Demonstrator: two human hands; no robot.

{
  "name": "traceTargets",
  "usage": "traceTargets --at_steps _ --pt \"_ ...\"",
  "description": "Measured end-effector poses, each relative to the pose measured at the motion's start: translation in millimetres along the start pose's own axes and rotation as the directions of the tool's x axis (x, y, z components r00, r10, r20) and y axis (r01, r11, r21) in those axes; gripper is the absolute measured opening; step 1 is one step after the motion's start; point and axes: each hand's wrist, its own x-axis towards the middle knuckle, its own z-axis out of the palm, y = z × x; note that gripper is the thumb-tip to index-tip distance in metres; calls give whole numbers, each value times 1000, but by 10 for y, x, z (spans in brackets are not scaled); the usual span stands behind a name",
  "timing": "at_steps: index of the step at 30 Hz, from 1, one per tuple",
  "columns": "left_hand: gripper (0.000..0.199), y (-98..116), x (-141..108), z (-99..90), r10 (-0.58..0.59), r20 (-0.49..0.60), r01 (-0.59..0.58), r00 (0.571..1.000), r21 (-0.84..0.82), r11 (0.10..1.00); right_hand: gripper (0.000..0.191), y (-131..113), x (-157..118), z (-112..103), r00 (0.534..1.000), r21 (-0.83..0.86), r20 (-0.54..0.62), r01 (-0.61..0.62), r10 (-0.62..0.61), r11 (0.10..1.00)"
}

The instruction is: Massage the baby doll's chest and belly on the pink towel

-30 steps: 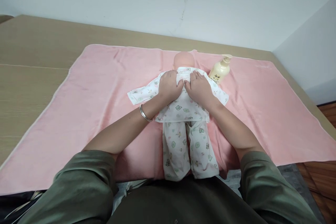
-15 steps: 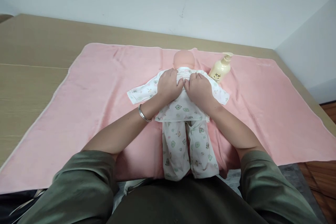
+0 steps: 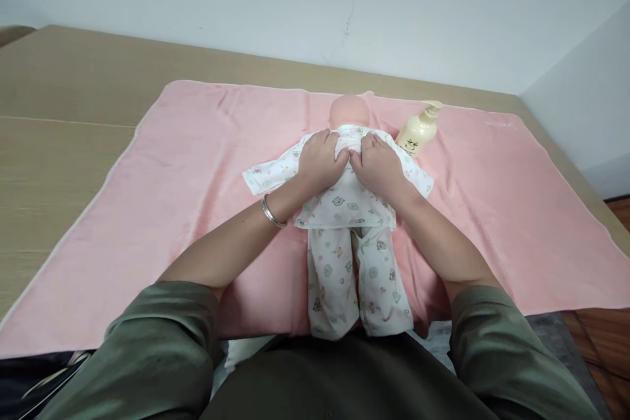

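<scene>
A doll in a white printed top [image 3: 339, 205] and matching trousers [image 3: 332, 282] lies on a pink blanket [image 3: 236, 138], the smooth back of its head [image 3: 349, 110] at the far end. My left hand [image 3: 322, 159] lies on the left side of the doll's upper back. On the right side rests my right hand [image 3: 378, 165]. Both hands are open, palms down, with the thumbs pointing inward and their tips nearly meeting at the middle. The palms hide part of the top. Its sleeves spread out to both sides.
A cream pump bottle [image 3: 418, 131] lies tilted on the blanket, just beyond the doll's right-hand sleeve. Under the blanket is a wooden table [image 3: 88, 79], with a pale wall [image 3: 221, 0] behind it. The trouser legs reach the near edge by my body.
The whole view has shifted slightly. The cloth between my hands looks less bunched, and the fingers lie a little flatter. Both hands stay on the doll's upper back.
</scene>
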Motion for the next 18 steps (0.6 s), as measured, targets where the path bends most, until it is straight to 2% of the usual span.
traceTargets --at_steps 5,18 --pt "42 -8 -2 18 25 -18 -25 1000 8 1000 53 -2 2 -21 999 -5 42 8 -7 1000" --pt "42 -21 -9 40 38 -60 -39 997 -7 999 53 3 -26 26 1000 -17 8 1 -1 1000"
